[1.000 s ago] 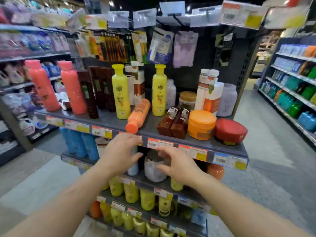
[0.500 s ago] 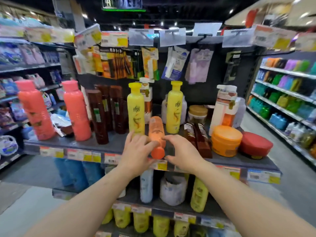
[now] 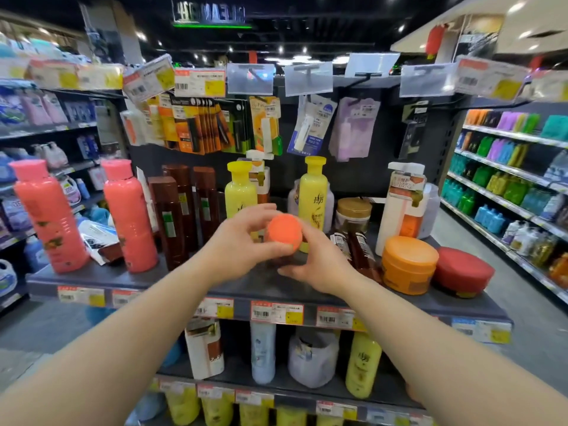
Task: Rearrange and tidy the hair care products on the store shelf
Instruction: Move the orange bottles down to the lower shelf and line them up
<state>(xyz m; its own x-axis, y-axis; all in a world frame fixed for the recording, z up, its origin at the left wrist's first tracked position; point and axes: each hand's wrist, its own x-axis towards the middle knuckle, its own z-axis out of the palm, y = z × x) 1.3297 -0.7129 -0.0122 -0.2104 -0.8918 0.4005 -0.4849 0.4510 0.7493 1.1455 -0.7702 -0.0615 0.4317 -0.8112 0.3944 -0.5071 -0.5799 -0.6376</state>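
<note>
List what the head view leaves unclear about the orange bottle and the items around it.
- Orange bottle: only its cap end shows; the left hand and right hand hide the body.
- Left yellow bottle: its lower part is hidden behind the left hand.
- Shelf price tags: print is too blurred to read.

Ceiling spot lamps point(image 3: 302, 50) supply bright, even store light; upper background dark. Soft shadow under the top shelf point(image 3: 129, 279). Glare on plastic tag holders point(image 3: 309, 78). Strong wide-angle bending at edges; side aisles smeared, price labels unreadable, possibly motion blur. Centre reasonably sharp.
</note>
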